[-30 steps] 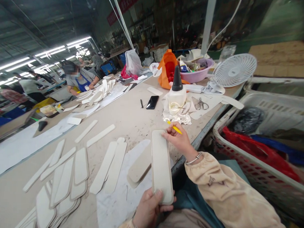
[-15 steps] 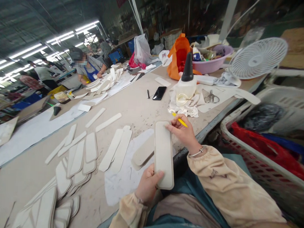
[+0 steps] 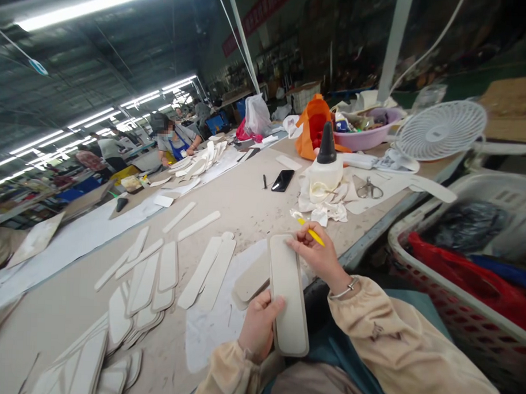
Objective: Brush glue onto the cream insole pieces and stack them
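My left hand (image 3: 261, 323) grips the left edge of a long pale panel (image 3: 289, 295) with rounded corners, thumb on its face. The panel is held over my lap at the table's edge. My right hand (image 3: 315, 247) is closed around a slim yellow pen-like tool (image 3: 312, 232), while its thumb and fingertips rest at the panel's top corner. Beside the panel, a short stack of similar pieces (image 3: 251, 280) lies on a white sheet (image 3: 206, 338). Two longer strips (image 3: 206, 270) overlap to its left.
Many pale pieces (image 3: 125, 313) are heaped on the left of the table. Ahead stand a glue bottle with a black nozzle (image 3: 327, 165), a phone (image 3: 283, 180), scissors (image 3: 369, 189) and a fan (image 3: 442, 129). A plastic basket (image 3: 400, 233) is at right. A co-worker (image 3: 176, 142) sits farther along.
The view has tipped upward, so the table things sit lower in the picture. My left hand has shifted up along the panel's edge. Both hands keep their holds.
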`<state>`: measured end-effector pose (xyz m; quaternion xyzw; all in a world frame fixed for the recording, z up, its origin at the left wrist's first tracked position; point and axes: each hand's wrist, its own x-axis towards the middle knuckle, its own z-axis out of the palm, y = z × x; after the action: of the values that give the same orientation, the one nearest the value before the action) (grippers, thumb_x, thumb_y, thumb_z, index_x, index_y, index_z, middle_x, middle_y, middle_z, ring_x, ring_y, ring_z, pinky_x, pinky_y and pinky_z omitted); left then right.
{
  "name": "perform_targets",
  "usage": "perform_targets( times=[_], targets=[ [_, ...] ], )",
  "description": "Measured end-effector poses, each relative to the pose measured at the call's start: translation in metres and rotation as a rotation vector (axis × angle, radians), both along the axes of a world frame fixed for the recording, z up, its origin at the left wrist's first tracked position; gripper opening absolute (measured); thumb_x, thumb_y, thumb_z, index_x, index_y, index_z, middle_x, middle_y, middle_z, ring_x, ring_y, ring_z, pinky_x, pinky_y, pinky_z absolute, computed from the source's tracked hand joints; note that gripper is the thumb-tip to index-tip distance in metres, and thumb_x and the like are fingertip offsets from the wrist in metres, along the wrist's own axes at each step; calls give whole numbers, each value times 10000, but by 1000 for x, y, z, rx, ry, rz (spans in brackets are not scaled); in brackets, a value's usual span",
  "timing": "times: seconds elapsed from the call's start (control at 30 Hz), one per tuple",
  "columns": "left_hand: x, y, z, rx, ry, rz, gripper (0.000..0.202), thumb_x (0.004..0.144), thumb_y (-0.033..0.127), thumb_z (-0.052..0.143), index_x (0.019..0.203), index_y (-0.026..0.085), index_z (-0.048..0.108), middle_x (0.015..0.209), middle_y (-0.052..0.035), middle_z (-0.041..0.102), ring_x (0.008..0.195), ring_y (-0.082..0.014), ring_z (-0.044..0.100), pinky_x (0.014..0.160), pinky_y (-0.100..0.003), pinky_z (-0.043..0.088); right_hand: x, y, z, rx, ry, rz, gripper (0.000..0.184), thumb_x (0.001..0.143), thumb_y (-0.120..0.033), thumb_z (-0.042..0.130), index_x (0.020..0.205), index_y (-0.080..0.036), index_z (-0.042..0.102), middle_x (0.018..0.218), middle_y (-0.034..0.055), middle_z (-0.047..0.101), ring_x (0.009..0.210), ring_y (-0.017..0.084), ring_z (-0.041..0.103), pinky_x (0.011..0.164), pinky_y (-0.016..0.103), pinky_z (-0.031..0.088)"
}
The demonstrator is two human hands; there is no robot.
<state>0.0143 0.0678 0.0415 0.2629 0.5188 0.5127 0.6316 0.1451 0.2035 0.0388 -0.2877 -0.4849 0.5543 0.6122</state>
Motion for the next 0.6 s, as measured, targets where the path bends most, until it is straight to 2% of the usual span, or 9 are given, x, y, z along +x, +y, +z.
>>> perform_targets(
  times=[0.23, 0.37, 0.5, 0.6],
  targets=[
    [1, -5, 0, 23, -27, 16, 309, 714, 295, 709, 957, 106, 681, 814, -93, 719, 679, -164, 638, 675, -296, 481, 2, -7, 5, 12, -81, -25, 292, 706, -303, 714, 825, -232, 456, 743, -40, 516, 669, 110, 525, 638, 245, 460],
    [-4, -14, 5, 42, -60, 76, 353, 610, 306, 775, 885, 99, 698, 737, -75, 705, 595, -132, 598, 618, -262, 450, 5, -16, 4, 27, -157, -95, 263, 700, -312, 719, 837, -232, 509, 789, -12, 553, 714, 127, 580, 686, 265, 490],
    [-34, -27, 12, 46, -18, 105, 342, 580, 281, 776, 860, 98, 705, 739, -64, 694, 600, -123, 579, 609, -248, 434, 8, -12, -9, 69, -172, -94, 288, 675, -320, 734, 865, -245, 531, 912, 71, 662, 858, 217, 653, 820, 396, 511],
    [-69, -48, 22, -3, 65, 203, 287, 578, 258, 773, 809, 107, 694, 699, -46, 676, 563, -110, 560, 553, -223, 410, 10, -10, -15, 33, -143, -118, 294, 681, -330, 727, 875, -247, 523, 930, 83, 681, 903, 248, 662, 884, 466, 492]
  ],
)
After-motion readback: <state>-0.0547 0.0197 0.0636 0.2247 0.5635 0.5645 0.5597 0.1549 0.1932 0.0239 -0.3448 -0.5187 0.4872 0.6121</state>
